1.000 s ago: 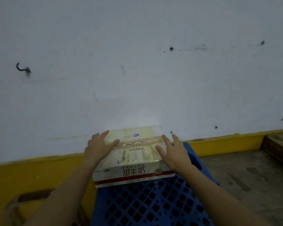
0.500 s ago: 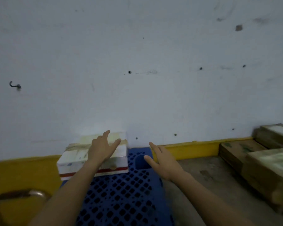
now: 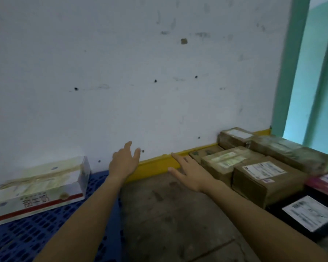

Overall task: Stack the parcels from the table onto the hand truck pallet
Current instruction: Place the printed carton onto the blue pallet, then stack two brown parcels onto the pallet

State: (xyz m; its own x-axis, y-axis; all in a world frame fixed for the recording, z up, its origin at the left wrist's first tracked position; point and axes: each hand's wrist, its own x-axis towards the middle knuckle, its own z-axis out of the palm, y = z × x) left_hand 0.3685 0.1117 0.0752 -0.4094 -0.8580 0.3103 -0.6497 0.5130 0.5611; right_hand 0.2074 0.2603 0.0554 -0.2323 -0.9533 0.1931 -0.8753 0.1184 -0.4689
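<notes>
Left hand (image 3: pixel 124 163) and right hand (image 3: pixel 189 172) now off white carton (image 3: pixel 40 186), empty, fingers spread (grip brown parcel (image 3: pixel 263 178) at both ends)

White flat rectangular carton with a red band and clear tape (image 3: pixel 38 188): lies flat on the far left part of the blue perforated plastic pallet (image 3: pixel 27 239), its back edge close to the wall. Nothing is stacked on it.

Brown cardboard parcels (image 3: pixel 223 161): several, taped, packed close together at right, well apart from the pallet. The nearest brown box (image 3: pixel 261 180) carries a white label on top. Black parcel with a white label (image 3: pixel 307 214): just beside it on the near side. Red-topped parcel (image 3: pixel 324 181): at the right edge, blurred.
</notes>
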